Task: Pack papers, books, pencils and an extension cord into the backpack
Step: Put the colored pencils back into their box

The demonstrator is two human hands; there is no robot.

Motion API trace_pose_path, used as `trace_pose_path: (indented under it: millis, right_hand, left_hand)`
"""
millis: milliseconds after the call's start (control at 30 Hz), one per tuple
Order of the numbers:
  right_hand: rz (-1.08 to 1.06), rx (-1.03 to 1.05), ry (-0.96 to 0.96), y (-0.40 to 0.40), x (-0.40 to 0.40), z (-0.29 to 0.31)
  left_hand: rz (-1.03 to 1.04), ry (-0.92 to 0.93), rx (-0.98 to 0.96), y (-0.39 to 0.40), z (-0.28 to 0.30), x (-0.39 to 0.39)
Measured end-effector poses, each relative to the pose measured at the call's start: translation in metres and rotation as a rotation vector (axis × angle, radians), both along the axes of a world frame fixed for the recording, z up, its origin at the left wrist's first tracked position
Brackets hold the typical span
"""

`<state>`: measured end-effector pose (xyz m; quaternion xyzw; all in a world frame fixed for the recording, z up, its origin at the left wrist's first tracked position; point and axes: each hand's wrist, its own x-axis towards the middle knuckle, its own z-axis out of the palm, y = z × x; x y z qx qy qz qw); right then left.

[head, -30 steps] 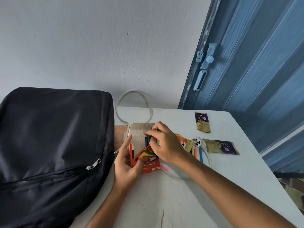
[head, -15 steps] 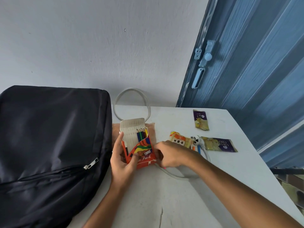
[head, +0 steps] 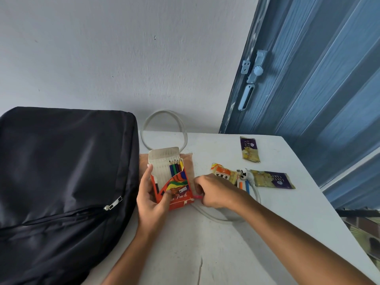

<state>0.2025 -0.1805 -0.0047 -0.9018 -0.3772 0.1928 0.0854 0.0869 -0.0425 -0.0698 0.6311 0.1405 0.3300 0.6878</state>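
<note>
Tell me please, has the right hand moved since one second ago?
Yes. The right hand left the pencil box top and came down toward the person, now pinching a pink pencil beside the box's bottom.

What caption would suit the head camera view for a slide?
Left hand holds an open coloured pencil box while the right hand picks a pink pencil off the table.

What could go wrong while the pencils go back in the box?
The pencil box is open and tilted in the left hand, so its pencils might slide out. The right hand pinches a pink pencil lying over the cord; loose pencils by the plug could get forgotten.
</note>
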Motion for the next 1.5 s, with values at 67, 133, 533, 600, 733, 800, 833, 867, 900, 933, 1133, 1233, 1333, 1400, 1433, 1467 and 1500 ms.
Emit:
trace_pose_path:
  millis: [67,133,533,600,733,800,833,867,900,933,1133,1233,1333,1400,1433,1467,1500]
  right_hand:
    - [-0.006,0.027,-0.015,-0.002,0.000,0.001]
    - [-0.001,0.074,-0.012,-0.003,-0.001,0.001]
    - [0.147,-0.175,-0.235,-0.011,-0.006,0.019]
    - [0.081,-0.219,-0.123,-0.011,0.001,0.032]
    - [-0.089,0.165,0.142,-0.011,0.015,0.043]
    - [-0.156,0.367,0.222,-0.008,0.017,0.049]
    - [-0.190,0.452,0.273,-0.005,0.015,0.051]
    - [-0.215,0.536,0.329,-0.002,0.013,0.053]
    - [-0.236,0.616,0.370,0.002,0.011,0.054]
    - [-0.249,0.690,0.393,0.005,0.008,0.054]
    - [-0.218,0.877,0.289,0.025,0.001,0.044]
    - [-0.174,0.851,0.205,0.031,-0.001,0.036]
    - [-0.147,0.785,0.087,0.033,0.000,0.026]
    - [-0.116,0.734,-0.004,0.033,0.001,0.021]
    - [-0.093,0.714,-0.058,0.032,0.001,0.019]
    - [-0.074,0.697,-0.106,0.031,0.001,0.018]
    - [-0.058,0.681,-0.144,0.030,0.001,0.018]
  left_hand:
    - [-0.003,0.003,-0.012,0.000,0.000,0.000]
    - [0.000,0.003,-0.018,0.000,0.000,-0.001]
    - [-0.003,-0.007,-0.038,0.001,-0.004,0.000]
    - [-0.011,-0.010,-0.062,0.000,-0.002,0.001]
    - [-0.053,-0.012,-0.105,0.000,-0.001,0.000]
    - [-0.064,-0.007,-0.095,0.000,-0.001,-0.002]
    - [-0.073,-0.001,-0.091,0.000,0.000,-0.003]
    - [-0.085,0.004,-0.081,0.000,0.000,-0.004]
    - [-0.096,0.010,-0.062,0.000,0.001,-0.004]
    - [-0.106,0.015,-0.043,0.000,0.002,-0.005]
    - [-0.151,0.011,-0.001,-0.002,0.010,-0.007]
    - [-0.146,0.021,0.021,-0.003,0.012,-0.007]
    - [-0.145,0.032,0.029,-0.003,0.014,-0.009]
    - [-0.152,0.041,0.032,-0.002,0.015,-0.009]
    - [-0.151,0.046,0.028,-0.001,0.015,-0.009]
    - [-0.147,0.048,0.026,-0.002,0.014,-0.009]
    - [-0.144,0.042,0.023,-0.002,0.014,-0.008]
